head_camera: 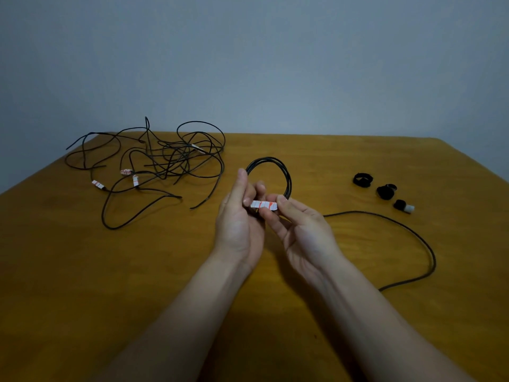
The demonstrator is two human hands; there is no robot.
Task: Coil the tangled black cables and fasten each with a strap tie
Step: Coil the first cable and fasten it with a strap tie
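Across the far left of the wooden table [82, 271]: the tangled pile [170, 161] of thin black cables, full of crossing loops, with small white-and-red tags on several ends. Likely light and limp yet springy enough to snag. Better drawn out slowly by a tagged end than yanked from the middle.

To the right, trailing over the tabletop in a wide curve: the loose tail [358, 212] of the cable in hand, not yet wound in. Probably slides freely on the wood, with little weight to resist a pull.

At centre, raised above the table: left hand [239, 224], fingers curled round the bottom of the coil, with thumb upright against its side. Just beside it, right hand [303, 224], pinching the tagged end between thumb and fingertips.

Between them, the coil [268, 160]: a few turns of black cable, standing as an upright ring. Looks springy and apt to fan open on any slackening of grip, so best held at the bunched bottom.

Further right, well apart from the hands: three strap ties [362, 180], small, black, rolled up, one with a pale tip. Soft and easy to pick up, by the look.

Smallest, the tag [263, 205]: white with red marks, seemingly paper, easily crumpled.
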